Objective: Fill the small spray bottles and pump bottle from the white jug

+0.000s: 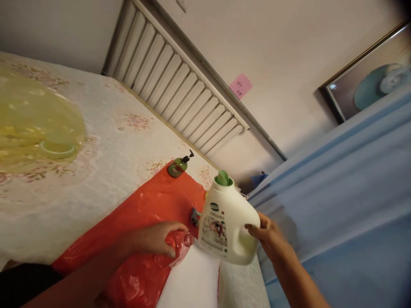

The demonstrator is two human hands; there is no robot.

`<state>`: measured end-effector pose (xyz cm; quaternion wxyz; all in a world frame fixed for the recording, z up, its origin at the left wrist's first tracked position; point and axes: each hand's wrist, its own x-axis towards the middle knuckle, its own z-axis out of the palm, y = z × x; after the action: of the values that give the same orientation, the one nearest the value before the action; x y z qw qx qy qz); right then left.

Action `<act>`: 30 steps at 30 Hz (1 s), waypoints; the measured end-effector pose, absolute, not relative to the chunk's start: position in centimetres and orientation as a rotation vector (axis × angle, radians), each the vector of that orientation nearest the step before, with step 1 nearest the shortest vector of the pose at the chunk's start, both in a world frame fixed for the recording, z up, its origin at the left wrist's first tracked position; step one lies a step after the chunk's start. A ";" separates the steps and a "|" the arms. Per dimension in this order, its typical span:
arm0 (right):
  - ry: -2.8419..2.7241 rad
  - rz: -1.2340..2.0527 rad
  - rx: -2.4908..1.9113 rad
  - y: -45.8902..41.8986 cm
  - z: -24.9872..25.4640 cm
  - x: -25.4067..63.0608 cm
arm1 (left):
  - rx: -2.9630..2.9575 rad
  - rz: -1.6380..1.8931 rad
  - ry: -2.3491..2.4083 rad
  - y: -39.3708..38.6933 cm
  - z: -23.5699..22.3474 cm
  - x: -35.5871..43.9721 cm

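My right hand (268, 235) grips the handle of a large cream detergent jug (234, 218), which is held up with its cap off. A green pour spout (224, 178) shows in the jug's mouth. In my left hand (157, 240) is a clear plastic bottle (183, 248), its open neck tilted toward the jug; the two are apart. Below the bottle lie a red plastic sheet (154, 205) and a white board or paper (192, 280). Behind the jug sits a small dark object (195, 217), partly hidden.
A green pump bottle (178, 167) stands at the red sheet's far edge. A yellow plastic bag (38, 124) rests on the flowered tablecloth (109, 171) at left. Beyond the table are a white radiator (180, 81) and, at right, a blue curtain (346, 184).
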<state>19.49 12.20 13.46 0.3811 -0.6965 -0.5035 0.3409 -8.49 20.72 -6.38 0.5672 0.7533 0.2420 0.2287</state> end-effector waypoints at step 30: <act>-1.479 0.572 -1.862 21.1 -3.5 18.4 | 1.726 0.376 0.598 20.9 -7.1 -8.1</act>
<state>18.41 21.08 -3.52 0.3407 -0.7158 -0.5686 0.2199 -8.07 20.92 -7.10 0.5960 0.7432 0.2574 0.1618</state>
